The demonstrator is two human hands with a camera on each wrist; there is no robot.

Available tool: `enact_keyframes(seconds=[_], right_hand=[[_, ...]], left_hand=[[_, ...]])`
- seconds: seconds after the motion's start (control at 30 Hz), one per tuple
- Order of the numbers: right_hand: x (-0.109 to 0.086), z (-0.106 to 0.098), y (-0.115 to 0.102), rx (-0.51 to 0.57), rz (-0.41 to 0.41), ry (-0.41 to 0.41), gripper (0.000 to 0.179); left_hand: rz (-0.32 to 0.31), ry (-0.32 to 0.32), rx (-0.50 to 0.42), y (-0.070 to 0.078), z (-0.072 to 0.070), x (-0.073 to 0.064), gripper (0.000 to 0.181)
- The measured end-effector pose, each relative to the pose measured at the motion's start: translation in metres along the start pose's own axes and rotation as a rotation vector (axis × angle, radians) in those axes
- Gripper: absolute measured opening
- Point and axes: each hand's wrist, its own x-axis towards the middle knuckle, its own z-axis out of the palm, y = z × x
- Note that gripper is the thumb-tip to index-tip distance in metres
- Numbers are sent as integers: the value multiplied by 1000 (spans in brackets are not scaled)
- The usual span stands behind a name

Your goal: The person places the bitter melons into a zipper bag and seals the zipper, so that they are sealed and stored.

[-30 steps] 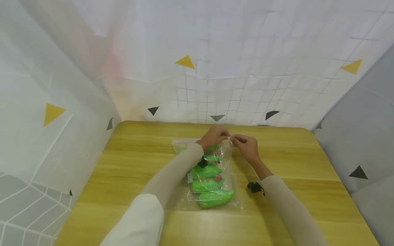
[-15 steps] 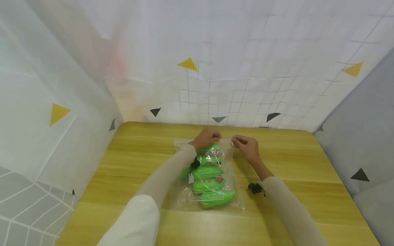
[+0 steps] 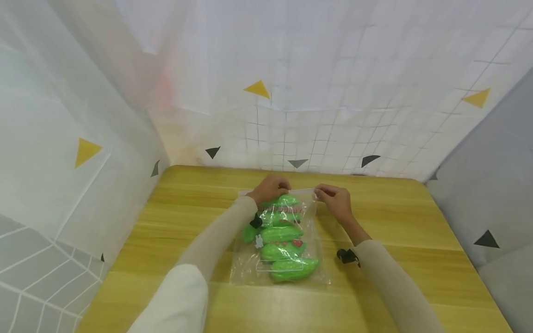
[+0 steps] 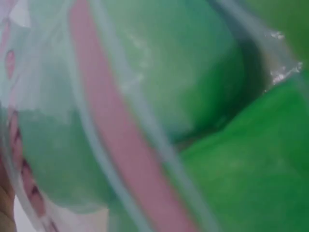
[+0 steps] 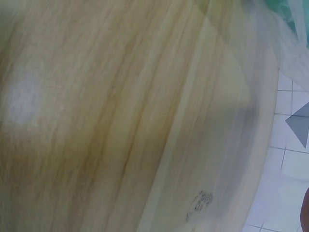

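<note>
A clear zip bag with printed lettering, a white rabbit and a red heart lies on the table. Inside it are several long, plump, glossy green pieces, whose kind is unclear. My left hand pinches the zip strip along the bag's far edge, left of its middle. At the far right corner, my right hand grips the bag between thumb and fingers. Close up in the left wrist view, green pieces show through the film with a pink printed band. Only a sliver of the right hand shows in the right wrist view.
The bag rests on a wooden table with rounded far corners. White sheeting with yellow and dark triangles rises behind it and on both sides. Black wrist cameras sit at the left wrist and the right wrist.
My left hand has slid left along the zip edge, away from the right hand, uncovering more of the strip. The right hand stays at the corner. The view has shifted slightly.
</note>
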Motion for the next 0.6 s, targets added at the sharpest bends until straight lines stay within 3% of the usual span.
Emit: enact_keyframes(seconds=[0.17,0.37,0.5,0.6], right_hand=[[0,-3,0,-1,-2,17,21],[-1,-3,1,12,4,20,23],[0,0,4,25,4,21,22],[-1,-1,4,27,8,20,22]], left_hand=[[-8,15,-125,-1,3,3,17],[62,66,-216,-4,9,3,19],[81,80,-226,-6,12,1,17],[104,82,-173,-3,12,-1,17]])
